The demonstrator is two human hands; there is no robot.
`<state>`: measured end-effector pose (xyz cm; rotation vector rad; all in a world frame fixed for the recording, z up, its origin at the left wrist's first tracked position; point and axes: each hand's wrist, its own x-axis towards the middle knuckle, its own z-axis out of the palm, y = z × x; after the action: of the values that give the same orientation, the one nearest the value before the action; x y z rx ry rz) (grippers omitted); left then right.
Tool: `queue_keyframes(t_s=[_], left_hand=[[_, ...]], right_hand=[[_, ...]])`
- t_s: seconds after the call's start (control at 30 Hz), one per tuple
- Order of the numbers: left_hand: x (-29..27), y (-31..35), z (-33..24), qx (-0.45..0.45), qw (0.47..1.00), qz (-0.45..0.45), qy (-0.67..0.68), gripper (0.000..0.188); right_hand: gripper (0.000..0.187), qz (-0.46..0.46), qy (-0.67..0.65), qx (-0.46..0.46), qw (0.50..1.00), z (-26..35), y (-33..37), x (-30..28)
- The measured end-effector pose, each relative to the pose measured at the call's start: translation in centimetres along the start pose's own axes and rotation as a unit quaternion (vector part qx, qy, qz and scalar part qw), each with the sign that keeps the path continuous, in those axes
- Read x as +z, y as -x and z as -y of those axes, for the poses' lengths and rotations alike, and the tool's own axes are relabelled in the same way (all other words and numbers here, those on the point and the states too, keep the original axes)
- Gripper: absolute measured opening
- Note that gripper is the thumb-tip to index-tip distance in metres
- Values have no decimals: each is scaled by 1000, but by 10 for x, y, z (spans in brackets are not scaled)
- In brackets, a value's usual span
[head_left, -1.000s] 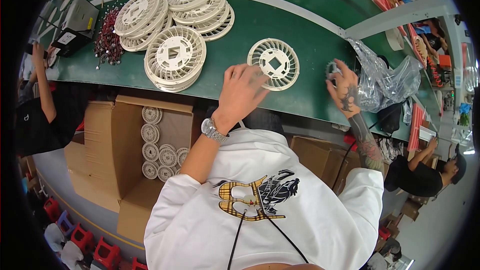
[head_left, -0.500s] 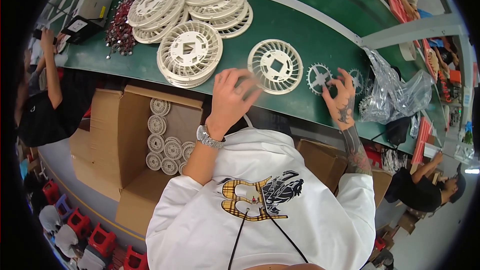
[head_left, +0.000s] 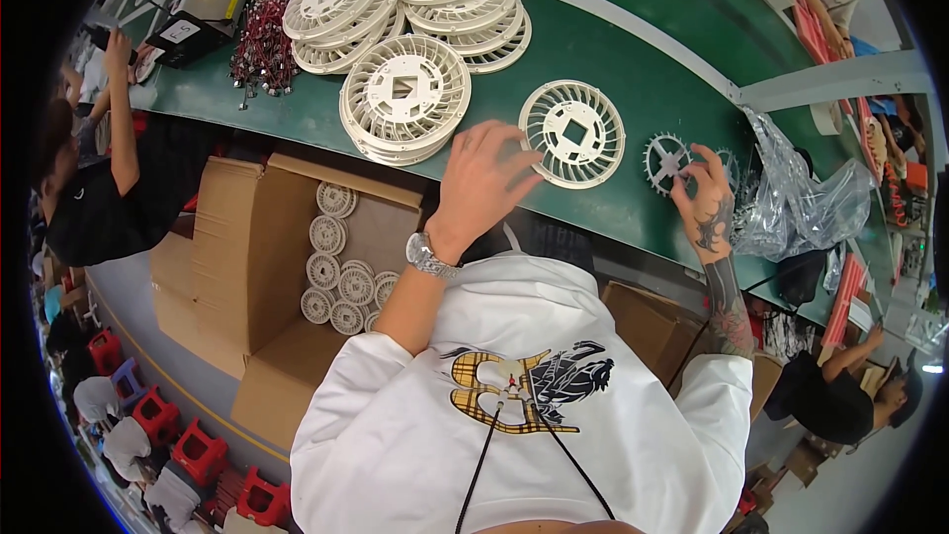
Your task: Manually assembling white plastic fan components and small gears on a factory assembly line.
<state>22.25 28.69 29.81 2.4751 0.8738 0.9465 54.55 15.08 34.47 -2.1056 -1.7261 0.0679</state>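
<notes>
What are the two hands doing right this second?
Left hand: open, fingers spread, fingertips at the edge of the single white slotted disc, holding nothing.
Right hand: closed on a small grey toothed wheel.

Bare green table (head_left: pixel 633 69) between white fan disc (head_left: pixel 571 133) and disc stacks (head_left: pixel 405 99), plastic bag (head_left: pixel 806 203) crowding right

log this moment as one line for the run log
left hand: open, at edge of single white slotted disc | right hand: pinching grey gear piece | surface: green table
</notes>
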Motion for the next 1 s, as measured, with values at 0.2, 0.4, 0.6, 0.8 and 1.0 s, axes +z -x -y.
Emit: queue_keyframes(t_s=[0.2,0.4,0.6,0.8,1.0], left_hand=[[-4,-8,-9,33,999,17,-11,25],[4,-1,-15,46,999,1,-21,30],[7,11,-20,49,996,61,-42,37],[-3,1,-12,18,1000,-3,6,41],[-16,-17,-2,33,998,26,49,44]], right_hand=[[14,-17,-18,10,1000,3,-4,-6],[14,-10,-31,18,999,13,-1,-11],[17,-29,-37,-23,999,11,-2,-9],[17,-23,-43,10,999,14,0,-15],[16,-16,-47,11,999,14,4,-17]])
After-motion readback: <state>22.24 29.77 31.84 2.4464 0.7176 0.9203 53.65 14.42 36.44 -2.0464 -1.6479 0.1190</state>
